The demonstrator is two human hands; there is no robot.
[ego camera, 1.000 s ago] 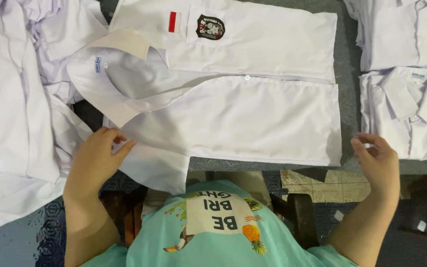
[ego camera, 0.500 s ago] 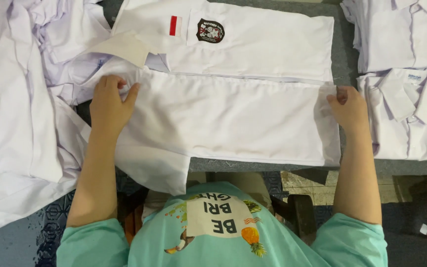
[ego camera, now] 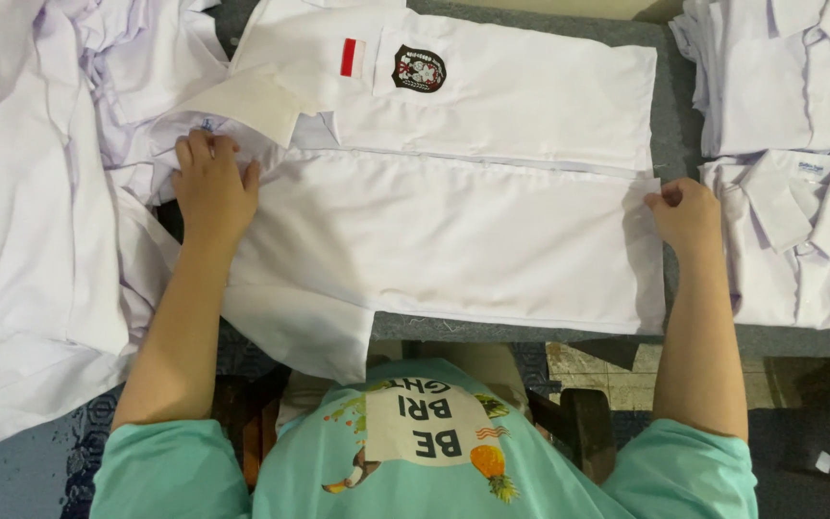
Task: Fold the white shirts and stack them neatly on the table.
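A white uniform shirt (ego camera: 453, 231) lies spread flat across the grey table, front panels meeting along the button line. Its far half carries a red and white flag patch (ego camera: 351, 57) and a dark round badge (ego camera: 420, 68). My left hand (ego camera: 211, 187) lies flat on the shirt's collar end, fingers pressing the cloth near the collar. My right hand (ego camera: 686, 213) pinches the hem edge of the shirt at the right end. A sleeve (ego camera: 309, 327) hangs folded toward me at the near left.
A heap of loose white shirts (ego camera: 40, 221) covers the left side. Stacks of folded white shirts (ego camera: 790, 163) sit at the right. The grey table edge (ego camera: 684, 341) runs below the shirt. My teal printed T-shirt fills the bottom.
Both hands have moved away from me, from the near edge of the shirt up to its middle line. The left went to the collar end, the right to the hem end.
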